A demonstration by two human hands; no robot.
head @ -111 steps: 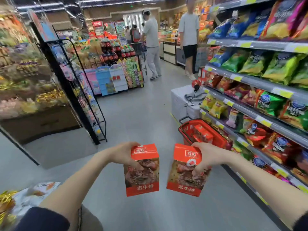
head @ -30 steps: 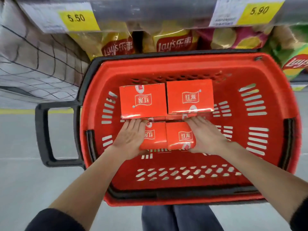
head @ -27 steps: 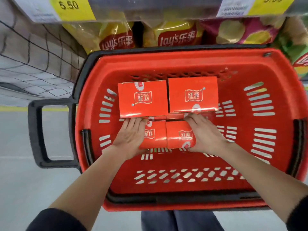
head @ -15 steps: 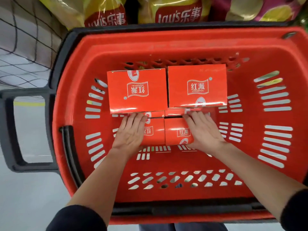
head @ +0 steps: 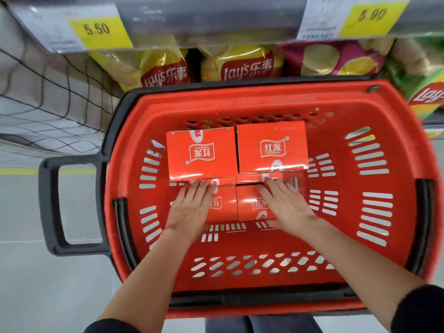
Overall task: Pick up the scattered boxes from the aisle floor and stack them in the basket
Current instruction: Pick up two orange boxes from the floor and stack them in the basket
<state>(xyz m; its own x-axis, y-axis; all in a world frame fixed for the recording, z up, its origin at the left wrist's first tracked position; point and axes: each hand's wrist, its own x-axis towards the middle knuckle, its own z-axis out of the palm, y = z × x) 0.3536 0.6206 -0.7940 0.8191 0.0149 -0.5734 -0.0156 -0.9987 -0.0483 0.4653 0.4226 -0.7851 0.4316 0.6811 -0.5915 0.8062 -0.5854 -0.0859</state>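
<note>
Boxes lie in the basket (head: 264, 280), four showing. Nearest, the left hand (head: 189, 210) rests flat on the near left box (head: 222, 204) and the right hand (head: 286, 205) on the near right box (head: 249, 205). The fingers are straight and grip nothing. These two boxes touch side by side, directly under the palms, each nearest its own hand. The fingertips point away and reach the far left box (head: 201, 153) and far right box (head: 272, 147), which sit higher, probably on a lower layer, long sides running left to right. All are glossy red card with white logos. Chip bags (head: 240, 66) sit beyond the basket.
</note>
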